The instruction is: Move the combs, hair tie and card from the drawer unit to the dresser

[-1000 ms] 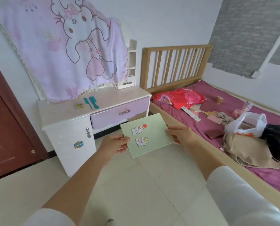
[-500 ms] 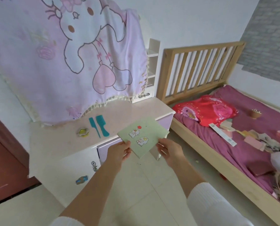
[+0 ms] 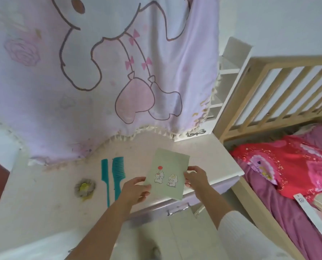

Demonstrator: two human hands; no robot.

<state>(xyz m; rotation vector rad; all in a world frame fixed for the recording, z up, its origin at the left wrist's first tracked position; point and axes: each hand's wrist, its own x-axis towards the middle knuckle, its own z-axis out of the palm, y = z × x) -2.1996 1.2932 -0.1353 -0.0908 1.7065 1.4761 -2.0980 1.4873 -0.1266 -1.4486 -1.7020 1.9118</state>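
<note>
Green card pinched by left hand & right hand, over dresser, right of teal combs.

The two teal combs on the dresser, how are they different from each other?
The narrow teal plastic comb on the left is slim all along, while the wide teal plastic comb beside it has a much broader toothed head. The narrow comb reaches nearer the front edge of the pale dresser top than the wide one. Both are the same teal, lie flat, side by side and roughly parallel, handles pointing toward the person.
</note>
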